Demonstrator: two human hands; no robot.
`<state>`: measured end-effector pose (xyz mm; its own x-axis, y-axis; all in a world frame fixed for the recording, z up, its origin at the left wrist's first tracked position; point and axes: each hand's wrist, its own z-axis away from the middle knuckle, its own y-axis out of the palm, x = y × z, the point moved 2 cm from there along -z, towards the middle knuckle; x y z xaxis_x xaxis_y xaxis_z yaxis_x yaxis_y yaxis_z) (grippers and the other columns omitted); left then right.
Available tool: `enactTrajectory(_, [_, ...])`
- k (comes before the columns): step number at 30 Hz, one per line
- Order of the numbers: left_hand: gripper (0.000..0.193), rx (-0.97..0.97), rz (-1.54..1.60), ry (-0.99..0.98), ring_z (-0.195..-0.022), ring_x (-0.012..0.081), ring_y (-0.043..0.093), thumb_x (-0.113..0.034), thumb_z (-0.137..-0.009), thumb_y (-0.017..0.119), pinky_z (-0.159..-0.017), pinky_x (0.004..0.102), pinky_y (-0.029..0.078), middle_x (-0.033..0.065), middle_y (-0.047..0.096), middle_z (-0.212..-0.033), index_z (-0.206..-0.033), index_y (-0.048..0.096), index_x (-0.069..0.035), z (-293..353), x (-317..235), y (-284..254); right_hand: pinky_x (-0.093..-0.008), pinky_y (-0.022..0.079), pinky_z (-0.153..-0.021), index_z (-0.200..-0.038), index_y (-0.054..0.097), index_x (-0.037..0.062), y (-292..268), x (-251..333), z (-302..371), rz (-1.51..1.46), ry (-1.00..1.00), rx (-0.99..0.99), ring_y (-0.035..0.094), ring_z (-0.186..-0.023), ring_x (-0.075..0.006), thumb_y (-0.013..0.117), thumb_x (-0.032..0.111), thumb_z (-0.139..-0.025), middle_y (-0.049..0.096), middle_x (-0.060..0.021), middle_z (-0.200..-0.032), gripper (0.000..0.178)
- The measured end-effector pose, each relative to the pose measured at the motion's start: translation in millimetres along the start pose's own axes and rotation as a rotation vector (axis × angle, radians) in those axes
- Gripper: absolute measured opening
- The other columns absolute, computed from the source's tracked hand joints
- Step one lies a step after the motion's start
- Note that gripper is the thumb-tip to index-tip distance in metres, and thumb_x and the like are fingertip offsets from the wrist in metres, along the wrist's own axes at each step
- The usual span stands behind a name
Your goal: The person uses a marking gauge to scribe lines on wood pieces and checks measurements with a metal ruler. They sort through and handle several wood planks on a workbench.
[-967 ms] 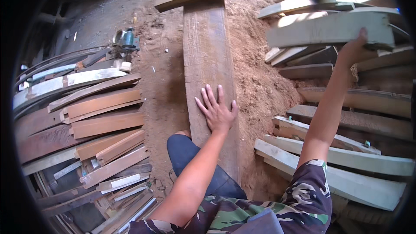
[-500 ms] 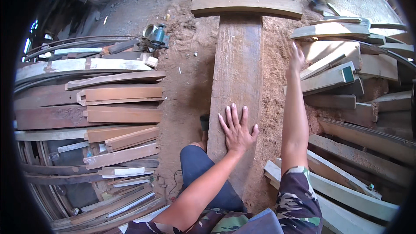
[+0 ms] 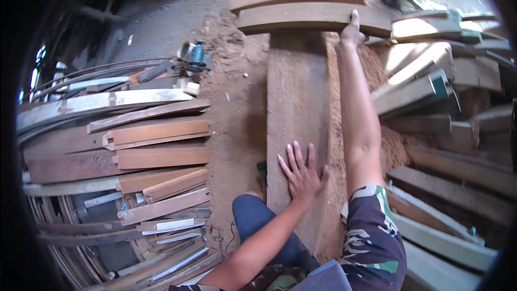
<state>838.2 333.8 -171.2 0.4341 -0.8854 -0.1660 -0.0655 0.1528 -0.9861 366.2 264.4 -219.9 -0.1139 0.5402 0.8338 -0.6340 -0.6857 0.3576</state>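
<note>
Curved wooden board, gripped by right hand, thumb uppermost.
Left hand: empty, fingers spread, palm down on bench beneath.

Curved board, one o'clock: brown. Sleeve, five o'clock: green-white-purple camouflage. Trouser leg, six o'clock: navy.

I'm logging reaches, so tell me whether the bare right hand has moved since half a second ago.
Yes: the right hand has moved forward and leftward, judged against the long, flat brown wooden plank.
</note>
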Motion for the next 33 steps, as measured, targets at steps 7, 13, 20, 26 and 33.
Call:
enactTrajectory(7, [0.091,-0.049,-0.002,-0.006,-0.16,0.0507,0.014,-0.048,-0.091,0.062,-0.126,0.0718,0.003,0.0311,0.02,-0.171,-0.166,0.029,-0.009,0.8,2.1,4.5,-0.0359,0.064,-0.085,-0.116,0.072,-0.0086,-94.1,209.7,-5.5,-0.457,-0.926,0.257,0.074,-0.094,-0.0228,0.07,0.014,-0.093,0.074,-0.0169,-0.112,0.032])
enactTrajectory(13, [0.087,-0.079,0.013,0.007,-0.161,0.049,0.013,-0.048,-0.091,0.061,-0.127,0.0705,0.003,0.0304,0.02,-0.171,-0.164,0.032,-0.009,4.4,3.8,7.3,-0.0408,0.056,-0.098,-0.128,0.069,-0.0079,-208.7,371.6,15.4,-0.203,-0.789,0.345,0.069,-0.114,-0.0282,0.072,0.018,-0.092,0.069,-0.0187,-0.128,0.044])
enactTrajectory(20, [0.086,-0.096,-0.015,-0.013,-0.161,0.0484,0.013,-0.049,-0.091,0.061,-0.127,0.0694,0.004,0.0295,0.02,-0.171,-0.164,0.035,-0.009,7.7,8.3,8.7,-0.0409,0.047,-0.112,-0.142,0.058,-0.0049,-332.7,306.1,-33.4,0.52,-0.934,0.041,0.06,-0.13,-0.0304,0.075,0.043,-0.097,0.062,-0.0217,-0.142,0.068])
enactTrajectory(26, [0.088,-0.071,-0.012,-0.002,-0.161,0.0478,0.014,-0.049,-0.091,0.06,-0.128,0.0686,0.003,0.0291,0.02,-0.171,-0.165,0.034,-0.01,3.6,1.3,10.2,-0.0432,0.034,-0.125,-0.163,0.027,-0.0074,-444.0,105.4,-104.1,0.983,-0.52,-0.048,0.043,-0.151,-0.0412,0.087,0.038,-0.084,0.042,-0.0311,-0.163,0.109])
enactTrajectory(33, [0.086,-0.05,-0.036,-0.004,-0.16,0.049,0.014,-0.049,-0.093,0.057,-0.127,0.0702,0.003,0.0309,0.021,-0.17,-0.165,0.033,-0.009,3.9,7.0,5.1,-0.0396,0.056,-0.1,-0.149,0.057,0.0016,-308.0,-52.5,17.1,0.896,-0.304,0.417,0.07,-0.115,-0.0323,0.078,0.02,-0.092,0.068,-0.0226,-0.132,0.063])
